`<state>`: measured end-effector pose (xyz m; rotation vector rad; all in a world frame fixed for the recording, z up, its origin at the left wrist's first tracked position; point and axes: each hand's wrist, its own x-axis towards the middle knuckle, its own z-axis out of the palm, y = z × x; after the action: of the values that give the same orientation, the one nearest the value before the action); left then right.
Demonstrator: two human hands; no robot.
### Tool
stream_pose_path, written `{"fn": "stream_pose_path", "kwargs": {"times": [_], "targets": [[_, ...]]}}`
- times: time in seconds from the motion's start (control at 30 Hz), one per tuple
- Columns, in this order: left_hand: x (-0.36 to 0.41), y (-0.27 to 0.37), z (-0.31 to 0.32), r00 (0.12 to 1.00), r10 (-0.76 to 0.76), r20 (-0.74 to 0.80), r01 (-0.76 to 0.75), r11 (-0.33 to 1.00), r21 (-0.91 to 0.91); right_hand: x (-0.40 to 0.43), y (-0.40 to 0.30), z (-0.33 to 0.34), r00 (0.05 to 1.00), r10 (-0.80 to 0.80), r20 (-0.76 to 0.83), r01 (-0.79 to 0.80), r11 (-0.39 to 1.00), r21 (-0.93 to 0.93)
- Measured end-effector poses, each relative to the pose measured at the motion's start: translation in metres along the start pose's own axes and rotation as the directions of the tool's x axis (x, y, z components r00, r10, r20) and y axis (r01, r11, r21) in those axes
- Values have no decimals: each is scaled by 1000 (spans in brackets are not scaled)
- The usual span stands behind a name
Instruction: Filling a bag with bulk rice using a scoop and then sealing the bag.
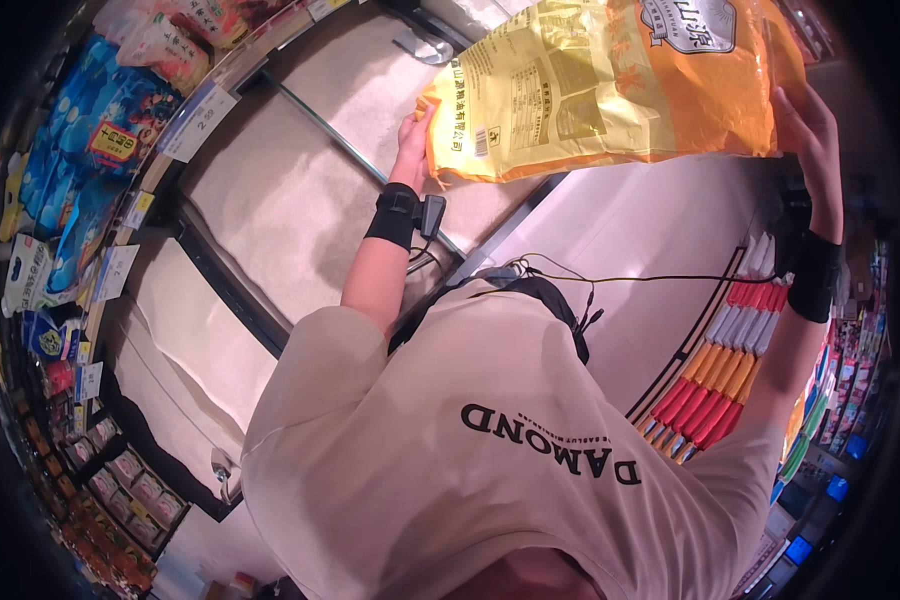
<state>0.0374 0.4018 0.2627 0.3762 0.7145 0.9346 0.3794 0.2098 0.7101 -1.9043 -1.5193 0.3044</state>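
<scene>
A large yellow and orange plastic food bag (570,97) with printed writing and a barcode spans the top of the head view, above the grain bins. My left hand (414,146) grips its left end near a lower corner, with the thumb on the front. At the opposite end, my right hand (806,124) holds the orange edge, its thumb on the front and its other fingers partly hidden. The bag looks tilted, and its upper edge runs out of view. Black bands are on both wrists, and a small black device is attached to the left one.
Pale grain bins (330,187) with dark frames and a glass edge lie beyond my left arm. A metal scoop (424,49) rests near the bag. Shelves with packages (112,142) and price tags curve along the left. Stacked colourful packets (709,382) stand right. A cable (645,278) crosses near my waist.
</scene>
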Motion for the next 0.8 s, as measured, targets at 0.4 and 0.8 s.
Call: {"fn": "stream_pose_path", "kwargs": {"times": [0.4,0.8], "targets": [[9,-11,-3,971,234,-46,-218,950,221,9,-19,11,995,-69,78,73,996,-50],[-9,52,0,972,-142,187,186,951,-246,-2,11,-8,989,-25,143,26,1000,-2]]}}
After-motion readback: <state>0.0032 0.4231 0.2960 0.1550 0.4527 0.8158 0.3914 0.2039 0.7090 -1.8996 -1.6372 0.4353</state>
